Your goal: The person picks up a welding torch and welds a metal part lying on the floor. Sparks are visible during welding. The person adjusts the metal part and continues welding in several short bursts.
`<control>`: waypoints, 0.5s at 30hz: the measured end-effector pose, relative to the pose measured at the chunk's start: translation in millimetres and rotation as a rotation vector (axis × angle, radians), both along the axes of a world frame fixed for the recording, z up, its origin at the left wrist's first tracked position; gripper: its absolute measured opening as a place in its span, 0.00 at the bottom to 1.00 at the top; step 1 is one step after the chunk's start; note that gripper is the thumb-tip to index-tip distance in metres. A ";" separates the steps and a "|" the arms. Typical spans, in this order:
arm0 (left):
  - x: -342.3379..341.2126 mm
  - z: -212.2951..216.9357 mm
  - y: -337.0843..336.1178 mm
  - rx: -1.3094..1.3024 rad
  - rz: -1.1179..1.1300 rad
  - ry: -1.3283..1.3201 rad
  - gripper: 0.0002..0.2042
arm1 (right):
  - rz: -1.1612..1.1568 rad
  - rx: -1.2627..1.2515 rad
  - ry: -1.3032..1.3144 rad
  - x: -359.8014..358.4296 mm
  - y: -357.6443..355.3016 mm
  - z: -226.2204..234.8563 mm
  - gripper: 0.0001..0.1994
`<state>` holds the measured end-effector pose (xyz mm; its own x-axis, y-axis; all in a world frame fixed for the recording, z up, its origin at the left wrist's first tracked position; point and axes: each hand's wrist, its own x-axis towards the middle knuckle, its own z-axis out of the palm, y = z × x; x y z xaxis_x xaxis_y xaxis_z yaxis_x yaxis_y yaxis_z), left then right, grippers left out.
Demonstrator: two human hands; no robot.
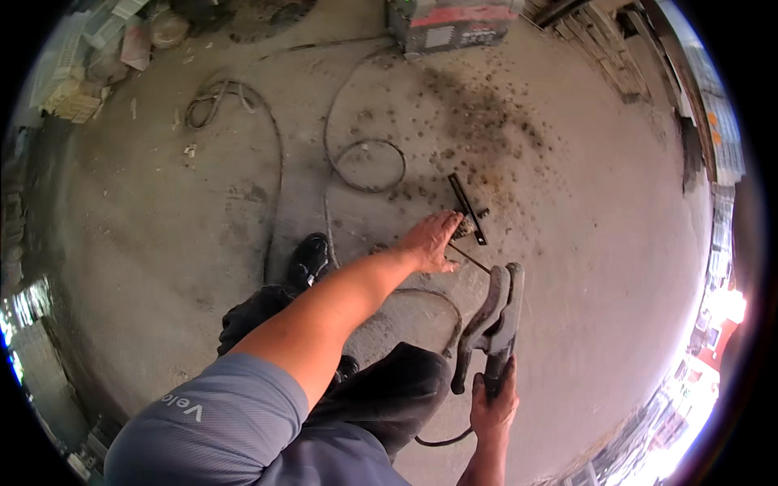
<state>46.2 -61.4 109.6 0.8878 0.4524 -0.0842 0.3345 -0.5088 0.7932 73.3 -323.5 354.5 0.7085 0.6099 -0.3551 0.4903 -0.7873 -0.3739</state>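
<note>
Lower right: right hand grips a welding clamp; centre: left hand, fingers parted, just beside a slotted black bar.

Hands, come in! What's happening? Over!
Right hand gripping clamp-like holder with thin rod. Left hand near dark bar, grip unclear. Cable loop on floor, clear of both hands.

The clamp in the right fingers looks dull and matt, metal or plastic, can't really tell. Flat bar just past the left fingers looks like dark metal. Floor under them is matt concrete, pretty gritty beyond. Shoe is kinda glossy, sleeve is matt textured cloth.
</note>
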 end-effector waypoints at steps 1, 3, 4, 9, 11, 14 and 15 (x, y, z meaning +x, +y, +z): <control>-3.7 -0.5 2.6 0.000 -0.012 0.025 0.50 | 0.032 0.027 -0.018 0.8 -1.3 -4.7 0.34; -3.1 7.1 5.4 -0.017 -0.038 0.052 0.50 | 0.044 0.071 -0.056 -0.8 -4.4 -6.8 0.34; -4.0 11.2 5.2 -0.028 -0.049 0.071 0.50 | 0.050 0.091 -0.070 -1.7 -3.5 -4.3 0.34; -8.0 14.3 8.7 -0.009 -0.077 0.150 0.52 | 0.079 0.216 -0.020 1.0 -6.1 -5.5 0.33; -8.3 18.1 10.0 0.004 -0.081 0.160 0.52 | 0.110 0.166 -0.046 2.4 -3.0 -3.2 0.33; -10.5 12.7 12.5 0.009 -0.066 0.166 0.52 | 0.111 0.178 -0.033 2.3 7.7 -3.6 0.33; -12.7 9.5 11.3 0.022 -0.046 0.156 0.53 | 0.077 0.184 -0.010 -3.0 10.8 0.4 0.33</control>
<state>33.4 -50.1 119.1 0.8846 0.4149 -0.2130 0.4286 -0.5433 0.7219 70.3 -312.7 354.9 0.6602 0.7163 -0.2260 0.5509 -0.6663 -0.5025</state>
